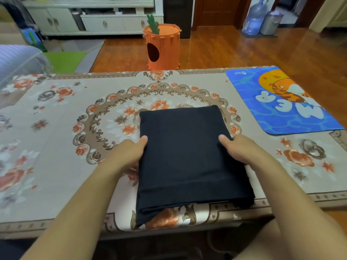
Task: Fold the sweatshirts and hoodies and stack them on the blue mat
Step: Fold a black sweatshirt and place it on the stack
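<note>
A home living room, seen from a seat at a covered table.

A floral tablecloth (56, 117) covered the table across the middle of the frame. Beyond it lay glossy wooden flooring (225, 51), with a carrot-shaped orange bin (162, 47) at top centre, a pale cabinet with drawers (97, 21) at upper left, and a large water-cooler bottle (253, 17) beside a metal bin (270, 22) at upper right, by a wooden door (212, 10).

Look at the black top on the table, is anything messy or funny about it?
A little. The folded black garment sits slightly crooked, and its near left corner droops over the table's front edge. Both hands, left hand and right hand, grip its sides. The blue mat has no clothes on it yet.
</note>
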